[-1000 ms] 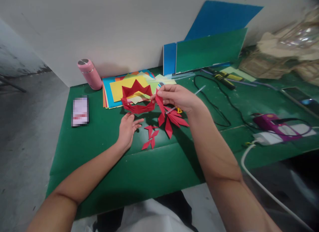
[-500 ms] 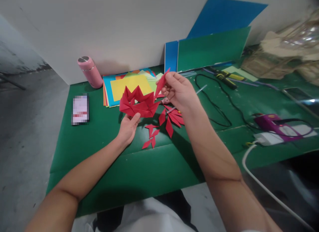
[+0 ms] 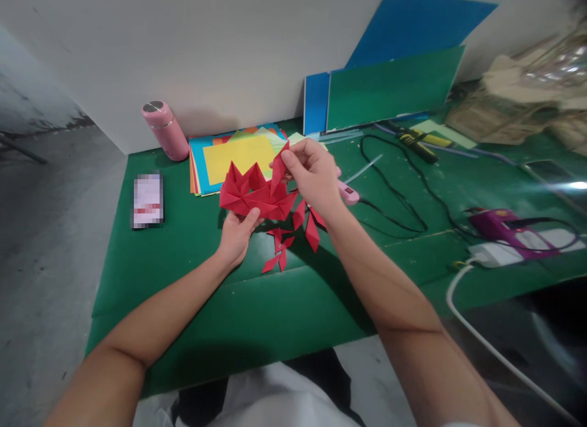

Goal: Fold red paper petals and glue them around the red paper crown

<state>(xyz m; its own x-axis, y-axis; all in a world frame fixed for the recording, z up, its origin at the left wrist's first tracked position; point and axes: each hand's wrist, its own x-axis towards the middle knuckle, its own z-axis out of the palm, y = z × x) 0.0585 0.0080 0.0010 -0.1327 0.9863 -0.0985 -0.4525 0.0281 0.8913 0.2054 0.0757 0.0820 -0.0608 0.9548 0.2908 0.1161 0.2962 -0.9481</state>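
My left hand (image 3: 236, 234) grips the lower edge of a red folded-paper ring with pointed tips (image 3: 250, 193), held just above the green table (image 3: 192, 280). My right hand (image 3: 312, 176) pinches a single red folded paper piece (image 3: 279, 165) and holds it against the ring's right side. Several loose red folded pieces (image 3: 279, 249) lie on the table below both hands, some partly hidden under my right wrist.
A stack of coloured paper sheets (image 3: 229, 155) lies behind the ring, a pink bottle (image 3: 165, 130) and a phone (image 3: 147, 200) to the left. Blue and green boards (image 3: 389, 87) lean on the wall. A pink glue gun (image 3: 346, 194), black cable (image 3: 403, 188), purple tool (image 3: 504, 225) and white cord (image 3: 486, 347) lie right.
My left hand picked up the red ring from the paper stack and lifted it. My right hand raised a red piece and brought it down to the ring's right side.
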